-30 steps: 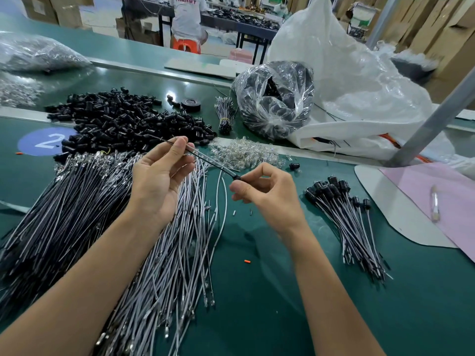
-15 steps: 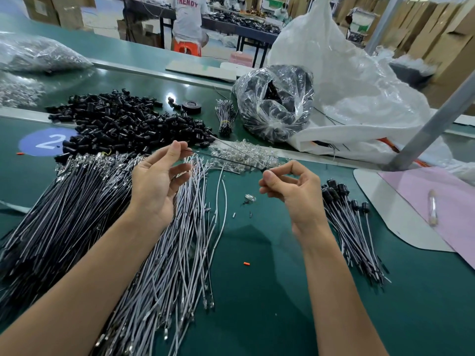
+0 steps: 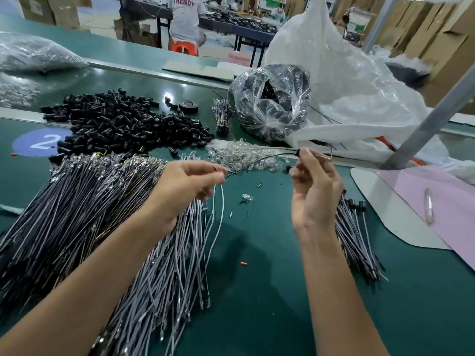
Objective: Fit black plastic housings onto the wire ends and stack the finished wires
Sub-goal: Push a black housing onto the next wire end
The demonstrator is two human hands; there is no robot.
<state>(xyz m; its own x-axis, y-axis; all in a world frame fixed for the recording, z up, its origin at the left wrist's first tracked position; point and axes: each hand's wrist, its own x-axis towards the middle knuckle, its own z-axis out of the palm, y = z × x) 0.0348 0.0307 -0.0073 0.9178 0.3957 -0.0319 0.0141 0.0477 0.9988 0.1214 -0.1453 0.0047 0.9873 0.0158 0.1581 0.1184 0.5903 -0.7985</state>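
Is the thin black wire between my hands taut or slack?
Slack: the thin black wire bows between the left hand and right hand.

On the tabletop (image 3: 270, 291), the loose wires (image 3: 77, 214) lay at the left, the heap of housings (image 3: 123, 124) behind them. The finished wires (image 3: 357, 240) lay at the right, partly behind the right hand (image 3: 316, 191), with a bag (image 3: 272, 104) farther back. Above the middle, one wire (image 3: 259, 159) ran from the left hand (image 3: 185, 186) to the right.
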